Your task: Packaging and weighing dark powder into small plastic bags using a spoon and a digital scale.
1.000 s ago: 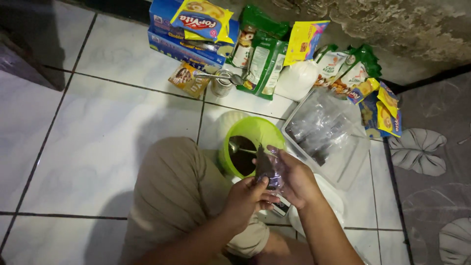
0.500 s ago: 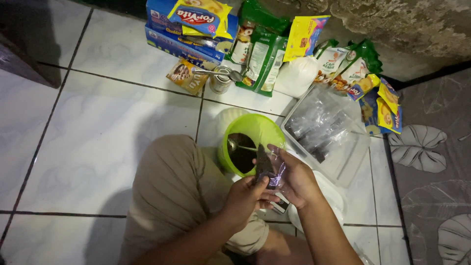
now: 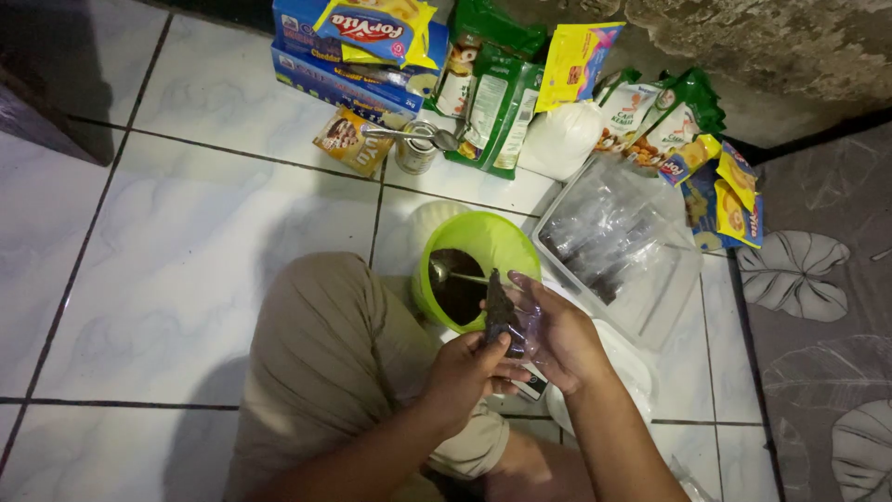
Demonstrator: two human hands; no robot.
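The fingers of both hands grasp one small clear plastic bag (image 3: 505, 321) part-filled with dark stuff: the left hand (image 3: 469, 372) pinches its lower end, the right hand (image 3: 557, 335) cups its side. The bag hangs just beside a green bowl (image 3: 497, 244) holding a spoon (image 3: 446, 272) on the tiled floor (image 3: 186, 242), with food packets (image 3: 492, 102) beyond.
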